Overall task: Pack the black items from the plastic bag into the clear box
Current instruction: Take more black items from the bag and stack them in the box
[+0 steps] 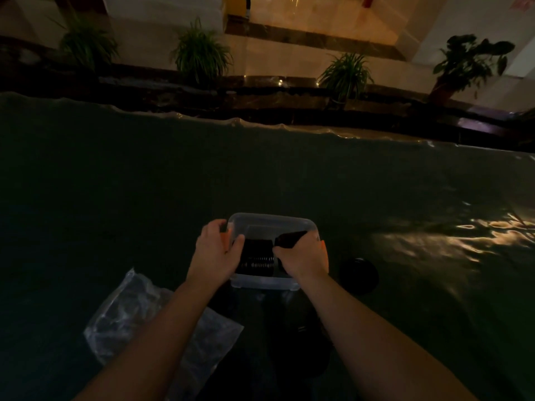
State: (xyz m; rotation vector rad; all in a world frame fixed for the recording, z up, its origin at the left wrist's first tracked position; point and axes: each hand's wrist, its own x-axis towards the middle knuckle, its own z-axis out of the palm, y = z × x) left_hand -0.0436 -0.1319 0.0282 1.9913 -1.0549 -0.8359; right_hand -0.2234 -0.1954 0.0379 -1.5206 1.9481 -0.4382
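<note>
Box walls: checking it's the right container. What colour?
Clear, see-through plastic box; head view.

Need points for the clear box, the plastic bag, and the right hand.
clear box (262, 283): head view, near front wall below the rim.
plastic bag (121, 319): head view, crinkled middle of the bag, left of the forearm.
right hand (304, 257): head view, back of the hand over the box's right side.
</note>
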